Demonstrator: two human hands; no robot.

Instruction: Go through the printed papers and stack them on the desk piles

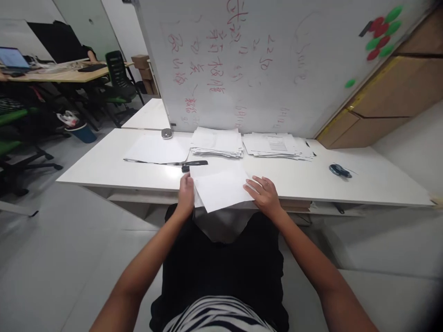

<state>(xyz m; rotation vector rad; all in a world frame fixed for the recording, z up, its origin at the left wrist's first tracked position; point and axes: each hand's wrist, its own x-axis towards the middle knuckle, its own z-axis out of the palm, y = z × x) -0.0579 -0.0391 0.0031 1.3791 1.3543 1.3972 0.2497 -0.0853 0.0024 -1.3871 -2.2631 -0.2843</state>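
Observation:
Several sheets of white paper (223, 186) are held between my two hands at the front edge of the white table. The top sheet lies askew over at least one other. My left hand (186, 193) grips the sheets by their left side, thumb up. At the right edge my right hand (265, 193) is closed on them, with its fingers over the top sheet. Just behind the left side of the sheets lies a black stapler (194, 165). Two stacks of paper, a left one (218, 142) and a right one (273, 145), rest farther back.
On the table (301, 180) lie a flat pile of paper (157, 150), a small silver-and-dark object (166, 133) and a dark blue object (339, 171), perhaps scissors. A whiteboard (221, 69) rises behind. Cardboard boxes (387, 92) stand at right, a bin (81, 132) on the floor at left.

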